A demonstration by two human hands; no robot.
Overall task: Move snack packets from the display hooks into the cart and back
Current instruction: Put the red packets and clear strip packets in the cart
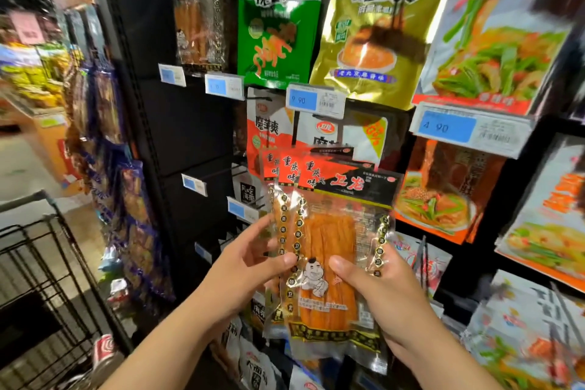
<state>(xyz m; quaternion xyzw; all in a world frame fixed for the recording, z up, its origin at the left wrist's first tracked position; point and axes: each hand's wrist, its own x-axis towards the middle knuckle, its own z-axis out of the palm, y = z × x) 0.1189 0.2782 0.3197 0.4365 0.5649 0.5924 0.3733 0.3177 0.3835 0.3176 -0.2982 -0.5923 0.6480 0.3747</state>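
Both hands hold a fanned stack of three snack packets [332, 250] with red-and-black headers and orange strips showing through clear fronts. My left hand [250, 266] pinches their left edge, thumb on the front. My right hand [376, 288] grips their right side, thumb on the front packet. The stack is upright in front of the display rack. The black wire cart [47, 279] stands at the lower left, apart from the packets.
More packets hang on hooks: a green one [275, 25], a gold one [376, 32] and vegetable-print ones [493, 28] at right. Price tags [315, 101] stick out from the hook ends. Bare hooks [240, 171] jut from a dark rack panel [186, 123] at left.
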